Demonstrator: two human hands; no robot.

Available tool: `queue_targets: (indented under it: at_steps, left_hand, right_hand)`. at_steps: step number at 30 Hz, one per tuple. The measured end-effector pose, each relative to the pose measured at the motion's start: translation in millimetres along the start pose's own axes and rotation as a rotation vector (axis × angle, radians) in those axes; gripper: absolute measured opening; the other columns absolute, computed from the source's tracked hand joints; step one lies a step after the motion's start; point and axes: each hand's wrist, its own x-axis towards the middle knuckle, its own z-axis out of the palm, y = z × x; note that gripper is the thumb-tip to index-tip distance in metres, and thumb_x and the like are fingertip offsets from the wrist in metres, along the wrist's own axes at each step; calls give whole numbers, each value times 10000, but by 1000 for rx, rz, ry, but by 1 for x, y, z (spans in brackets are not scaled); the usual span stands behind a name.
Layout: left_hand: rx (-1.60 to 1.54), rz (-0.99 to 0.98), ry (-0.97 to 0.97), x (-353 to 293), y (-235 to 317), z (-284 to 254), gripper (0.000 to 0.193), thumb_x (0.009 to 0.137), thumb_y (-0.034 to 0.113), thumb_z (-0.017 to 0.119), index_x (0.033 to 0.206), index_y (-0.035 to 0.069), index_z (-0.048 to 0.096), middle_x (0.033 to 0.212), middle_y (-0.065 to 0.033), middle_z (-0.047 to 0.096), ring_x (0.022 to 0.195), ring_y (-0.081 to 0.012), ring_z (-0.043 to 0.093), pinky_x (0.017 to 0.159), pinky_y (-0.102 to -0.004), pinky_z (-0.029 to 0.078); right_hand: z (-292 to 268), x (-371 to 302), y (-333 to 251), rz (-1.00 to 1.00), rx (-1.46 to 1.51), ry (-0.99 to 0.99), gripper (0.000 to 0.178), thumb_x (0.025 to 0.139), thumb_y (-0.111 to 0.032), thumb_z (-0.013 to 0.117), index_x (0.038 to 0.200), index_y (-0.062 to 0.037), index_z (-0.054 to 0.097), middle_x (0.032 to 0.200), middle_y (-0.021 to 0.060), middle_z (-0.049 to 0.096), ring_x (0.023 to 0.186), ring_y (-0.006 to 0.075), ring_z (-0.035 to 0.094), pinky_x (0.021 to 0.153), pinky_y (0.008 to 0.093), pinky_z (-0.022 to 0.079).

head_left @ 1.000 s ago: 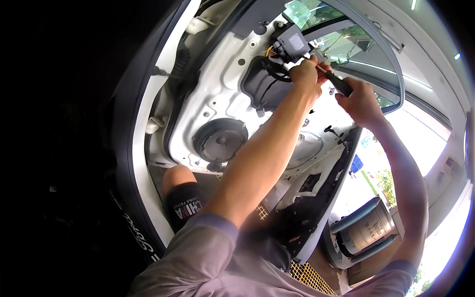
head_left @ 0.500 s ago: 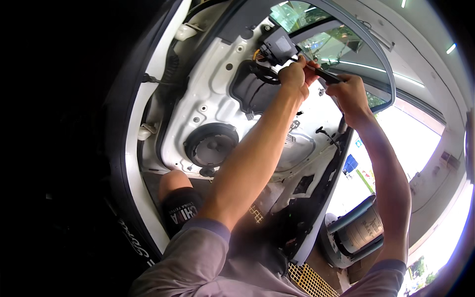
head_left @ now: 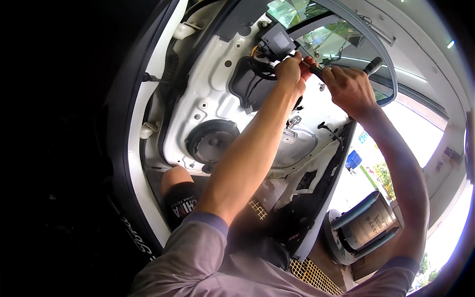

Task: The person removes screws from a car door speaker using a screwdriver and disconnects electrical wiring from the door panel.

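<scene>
A car door's bare inner panel point(head_left: 208, 89), white metal with its trim off, stands before me. Near its top, by the window glass point(head_left: 329, 42), sits a dark grey box-shaped module point(head_left: 278, 42) with orange wires. My left hand point(head_left: 292, 72) is just below the module, fingers closed around the thin front end of a dark-handled hand tool point(head_left: 374, 65). Wrapped round the tool's body is my right hand point(head_left: 351, 89), with the handle's rounded end sticking out beyond it. The tool's tip and exact kind are hidden by my fingers.
A round speaker point(head_left: 210, 141) is set low in the door. Loose connectors point(head_left: 294, 121) hang from the panel's middle. Right of the door stands a metal canister with blue-grey bars point(head_left: 368, 225). Yellow floor grating point(head_left: 314, 277) lies below. My knee point(head_left: 175, 178) is beside the sill.
My right hand has turned and shifted slightly left on the tool, and the handle's end now shows past it. My left hand stays near the module. The view has shifted a little.
</scene>
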Motion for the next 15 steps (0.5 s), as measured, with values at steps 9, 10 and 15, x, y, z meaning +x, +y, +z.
queue_targets:
  at_steps: [9, 10, 15]
  left_hand:
    - [58, 42, -75, 5, -3, -4, 135, 950, 60, 479, 841, -13, 511, 699, -126, 598, 599, -218, 628, 612, -340, 586]
    - [56, 47, -55, 8, -3, -5, 133, 947, 60, 482, 840, -14, 510, 701, -126, 598, 599, -219, 628, 616, -339, 589]
    - [98, 45, -5, 6, -1, -4, 129, 944, 63, 483, 849, -19, 513, 720, -127, 605, 619, -214, 638, 618, -320, 597]
  right_hand:
    - [9, -4, -20, 557, 219, -52, 151, 797, -164, 672, 931, -95, 680, 741, 144, 670, 678, 342, 656, 626, 428, 507]
    - [9, 1, -22, 588, 213, -52, 148, 793, -167, 676, 921, -92, 683, 740, 142, 670, 683, 340, 658, 634, 426, 509]
    - [15, -1, -24, 654, 280, 7, 102, 813, -190, 593, 825, -97, 636, 712, 154, 655, 680, 382, 633, 644, 476, 501]
